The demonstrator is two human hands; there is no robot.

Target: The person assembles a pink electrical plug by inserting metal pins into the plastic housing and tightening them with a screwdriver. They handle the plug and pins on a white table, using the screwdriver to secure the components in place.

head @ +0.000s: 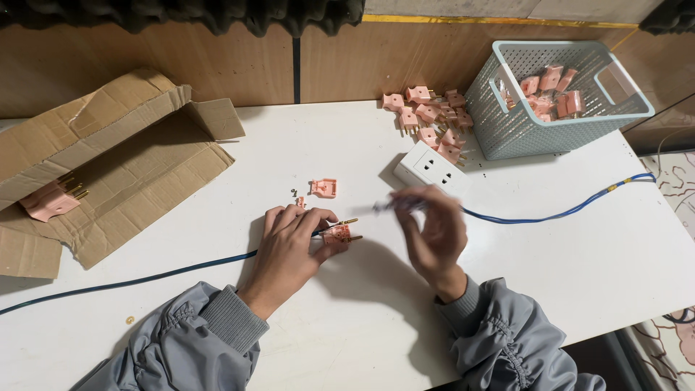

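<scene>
Head view: left hand (289,242) pins pink plug (337,234) under its fingertips; right hand (432,230), blurred, pinches blue cable (536,217) end just beside it.

White table (579,289) against a brown wooden wall (347,69), patterned floor (680,188).

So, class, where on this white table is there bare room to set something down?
Bare white table lies right of the right hand, below the blue cable. It is crowded around the teal plastic basket and the loose pink plugs.
</scene>
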